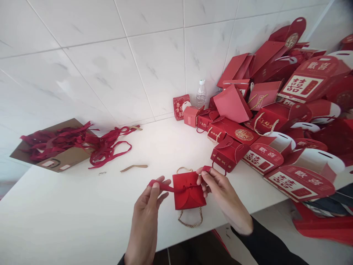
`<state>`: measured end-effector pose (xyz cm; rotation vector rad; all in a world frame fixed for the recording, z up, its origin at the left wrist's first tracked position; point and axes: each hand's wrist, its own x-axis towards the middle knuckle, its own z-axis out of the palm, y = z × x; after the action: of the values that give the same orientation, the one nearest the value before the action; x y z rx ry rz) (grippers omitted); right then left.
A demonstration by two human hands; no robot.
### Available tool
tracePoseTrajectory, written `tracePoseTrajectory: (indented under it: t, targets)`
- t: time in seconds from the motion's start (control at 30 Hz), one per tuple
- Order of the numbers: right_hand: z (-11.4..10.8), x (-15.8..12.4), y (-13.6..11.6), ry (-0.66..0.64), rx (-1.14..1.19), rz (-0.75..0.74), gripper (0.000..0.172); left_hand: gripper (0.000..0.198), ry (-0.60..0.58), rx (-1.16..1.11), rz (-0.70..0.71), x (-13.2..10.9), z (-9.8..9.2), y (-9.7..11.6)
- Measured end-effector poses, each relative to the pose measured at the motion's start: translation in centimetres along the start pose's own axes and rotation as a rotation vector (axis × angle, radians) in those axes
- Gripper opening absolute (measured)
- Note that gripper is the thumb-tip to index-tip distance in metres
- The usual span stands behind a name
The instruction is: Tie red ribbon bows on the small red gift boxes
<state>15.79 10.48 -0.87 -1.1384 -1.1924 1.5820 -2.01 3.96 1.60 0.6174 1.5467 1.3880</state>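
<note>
A small red gift box [181, 200] sits on the white table with its top flaps folded over. Gold rope handles [190, 224] stick out at its front and back. Across the top runs a dark red ribbon [167, 187], crossing at the middle of the flaps. My left hand [149, 202] pinches one end of it, left of the box. At the box's right back corner, my right hand [213, 182] pinches the other end. The ribbon looks drawn out between both hands.
A cardboard box [74, 156] full of red ribbons stands at the left, some spilling out. A tan strip [134, 167] lies mid-table. Red gift boxes [299, 81] pile up at the right. A plastic bottle [201, 95] stands by the tiled wall.
</note>
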Motion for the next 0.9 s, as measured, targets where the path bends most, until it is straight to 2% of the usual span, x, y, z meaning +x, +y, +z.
tracePoseTrajectory:
  t: [0.13,0.23,0.43,0.53,0.6,0.73,0.9]
  targets:
    - [0.2,0.6,-2.3,-0.137,-0.69,-0.229,0.026,0.039,-0.229,0.473,0.15,1.1,1.1,2.1]
    - [0.8,0.8,-3.1,-0.103,-1.012,-0.312,0.019,0.031,-0.336,0.662,0.19,1.4,2.3,2.8]
    - [1.6,0.3,-2.7,0.028,-1.125,-0.451,0.02,0.031,-0.324,0.8,0.196,1.2,2.7,3.0]
    - [1.6,0.0,-2.7,0.033,-1.1,-0.443,0.043,0.03,-0.349,0.832,0.213,1.3,2.8,3.4]
    - [1.6,0.0,-3.0,-0.027,-1.082,-0.459,0.05,0.029,-0.355,0.839,0.217,1.4,2.9,3.7]
    - [1.4,0.5,-3.8,-0.178,-1.057,-0.509,0.019,0.025,-0.35,0.799,0.227,1.6,2.7,4.0]
    - [0.8,1.2,-4.5,-0.096,-0.949,-0.433,0.015,0.023,-0.357,0.736,0.225,1.9,1.2,3.3]
